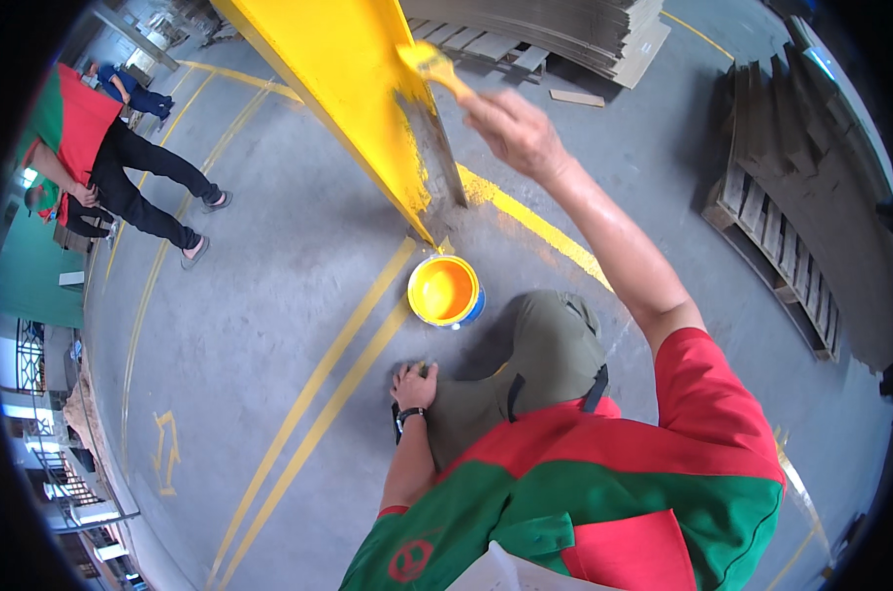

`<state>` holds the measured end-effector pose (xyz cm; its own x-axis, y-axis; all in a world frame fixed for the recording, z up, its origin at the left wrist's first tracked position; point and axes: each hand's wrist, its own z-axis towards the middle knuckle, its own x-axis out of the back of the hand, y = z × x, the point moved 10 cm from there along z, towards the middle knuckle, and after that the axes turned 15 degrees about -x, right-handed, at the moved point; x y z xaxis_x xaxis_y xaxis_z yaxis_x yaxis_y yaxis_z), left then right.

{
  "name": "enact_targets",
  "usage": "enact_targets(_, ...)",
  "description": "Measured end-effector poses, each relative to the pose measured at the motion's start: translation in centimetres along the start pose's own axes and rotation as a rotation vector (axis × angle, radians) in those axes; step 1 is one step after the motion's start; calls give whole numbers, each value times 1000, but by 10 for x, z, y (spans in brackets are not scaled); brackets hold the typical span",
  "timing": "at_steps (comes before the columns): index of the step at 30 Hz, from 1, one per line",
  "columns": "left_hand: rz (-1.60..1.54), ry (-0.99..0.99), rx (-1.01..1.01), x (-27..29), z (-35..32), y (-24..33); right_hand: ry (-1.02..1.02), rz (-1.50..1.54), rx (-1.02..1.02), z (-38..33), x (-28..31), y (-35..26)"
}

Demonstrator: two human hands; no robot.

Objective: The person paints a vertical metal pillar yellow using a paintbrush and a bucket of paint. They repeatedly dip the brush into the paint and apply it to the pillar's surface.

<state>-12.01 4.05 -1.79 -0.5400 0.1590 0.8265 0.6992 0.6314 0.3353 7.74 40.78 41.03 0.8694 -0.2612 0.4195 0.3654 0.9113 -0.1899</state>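
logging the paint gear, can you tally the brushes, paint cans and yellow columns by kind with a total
Brushes: 1, in the right hand
Paint cans: 1, open
Yellow columns: 1
Total: 3

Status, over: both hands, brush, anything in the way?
Right hand gripping brush, up at yellow column. Left hand resting at left leg. Column partly grey below brush. Paint can on floor by column's foot; nothing seen blocking brush.

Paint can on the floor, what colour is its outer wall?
The outer wall is blue, showing best in the head view.
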Motion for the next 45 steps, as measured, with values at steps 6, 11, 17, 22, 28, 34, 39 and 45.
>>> enact_targets(6,28,-4,17,1,1,2,7,29,82,-7,-24,4)
enact_targets(11,23,-7,-4,-2,0,2,-559,-14,-263,-90,-85,38)
enact_targets(17,10,-37,14,-4,2,-2,-499,115,-264,6,-56,39)
enact_targets(22,6,-27,-3,-6,3,-3,-76,226,-78,135,52,6)
enact_targets(28,12,-30,9,-3,2,0,311,159,173,253,135,-31)
enact_targets(34,10,-81,22,-4,-4,2,322,177,206,245,116,-32)
enact_targets(39,41,-88,-2,-8,5,-1,-4,127,-55,96,24,16)
enact_targets(45,36,-19,2,-6,8,1,-546,48,-275,-118,-95,62)
